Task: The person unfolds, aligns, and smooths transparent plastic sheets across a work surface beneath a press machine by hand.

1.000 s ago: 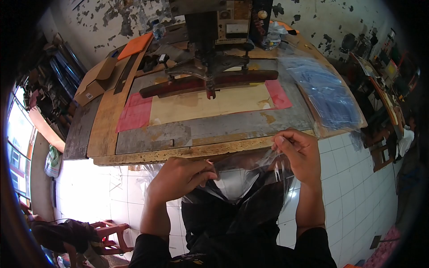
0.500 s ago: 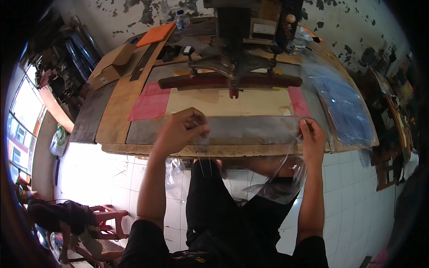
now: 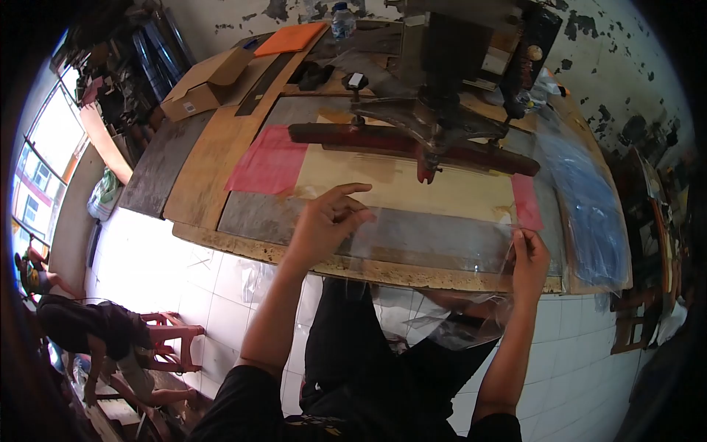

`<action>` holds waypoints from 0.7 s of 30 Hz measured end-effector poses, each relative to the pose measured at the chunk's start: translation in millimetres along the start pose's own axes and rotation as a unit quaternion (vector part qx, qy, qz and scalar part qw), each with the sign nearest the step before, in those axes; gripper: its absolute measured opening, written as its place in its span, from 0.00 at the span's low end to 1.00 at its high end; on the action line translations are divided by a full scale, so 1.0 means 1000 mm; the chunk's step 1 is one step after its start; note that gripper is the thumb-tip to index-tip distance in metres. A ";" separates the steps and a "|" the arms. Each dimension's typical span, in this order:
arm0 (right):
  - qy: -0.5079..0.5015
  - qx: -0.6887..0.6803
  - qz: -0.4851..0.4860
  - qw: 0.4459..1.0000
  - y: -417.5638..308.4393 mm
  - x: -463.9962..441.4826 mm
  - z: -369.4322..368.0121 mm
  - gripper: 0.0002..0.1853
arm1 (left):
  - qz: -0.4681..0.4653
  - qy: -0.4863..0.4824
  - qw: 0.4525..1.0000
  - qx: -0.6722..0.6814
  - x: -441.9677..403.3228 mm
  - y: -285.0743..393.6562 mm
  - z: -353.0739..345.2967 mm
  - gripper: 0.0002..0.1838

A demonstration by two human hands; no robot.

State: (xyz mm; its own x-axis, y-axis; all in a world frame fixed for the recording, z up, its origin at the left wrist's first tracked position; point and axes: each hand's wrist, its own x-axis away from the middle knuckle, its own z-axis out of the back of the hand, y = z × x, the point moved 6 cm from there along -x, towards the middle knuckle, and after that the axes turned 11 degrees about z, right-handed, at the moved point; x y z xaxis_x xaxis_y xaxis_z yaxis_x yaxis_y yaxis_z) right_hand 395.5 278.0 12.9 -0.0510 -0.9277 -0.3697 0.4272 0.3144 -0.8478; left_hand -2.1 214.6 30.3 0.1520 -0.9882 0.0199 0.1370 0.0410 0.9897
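Since the picture a second ago, both hands have come up from the lap and front edge to over the bench (image 3: 236, 241), drawing the clear film (image 3: 442, 239) out between them; the view has swung too.

Film: upper stretch spans the near strip of the bench, in front of the yellowish sheet (image 3: 398, 184) with its pink left end (image 3: 266, 158) and pink right end (image 3: 526, 199). Lower part hangs in loose folds past the front edge, above the legs.

Progress, judged by the lie of it: film lifted and spread along its upper side; folds below not yet smoothed, that part not on the bench. None of it can be made out under the dark red bar (image 3: 331, 133).

Right hand (image 3: 532, 256): grip pinches the film's corner between thumb and forefinger, just beside the pink right end; forearm rises nearly straight. Left hand (image 3: 322, 230): above the bench, wrist bent inward, forefinger extended and apart, thumb toward the curled fingers at the film's left side. Whether that grip pinches the film, cannot tell.

Right side of the bench: bluish plastic sheets (image 3: 589, 221), well apart from the left hand.
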 end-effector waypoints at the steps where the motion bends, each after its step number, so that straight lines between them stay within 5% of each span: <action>1: 0.005 -0.013 -0.002 1.000 0.002 0.000 0.000 0.15 | 0.003 0.003 1.000 0.000 0.000 -0.001 0.001 0.23; 21: -0.016 -0.053 0.028 0.998 -0.005 0.002 0.012 0.13 | 0.002 -0.009 0.999 -0.032 -0.001 -0.005 -0.005 0.12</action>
State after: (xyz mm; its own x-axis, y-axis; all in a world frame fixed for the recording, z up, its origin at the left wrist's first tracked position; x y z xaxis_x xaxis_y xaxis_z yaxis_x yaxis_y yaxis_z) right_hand 404.6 271.8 20.8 -0.0005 -0.9131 -0.4077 0.3302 0.3847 -0.8620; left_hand 1.5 215.7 24.5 0.1362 -0.9903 0.0273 0.1991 0.0544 0.9785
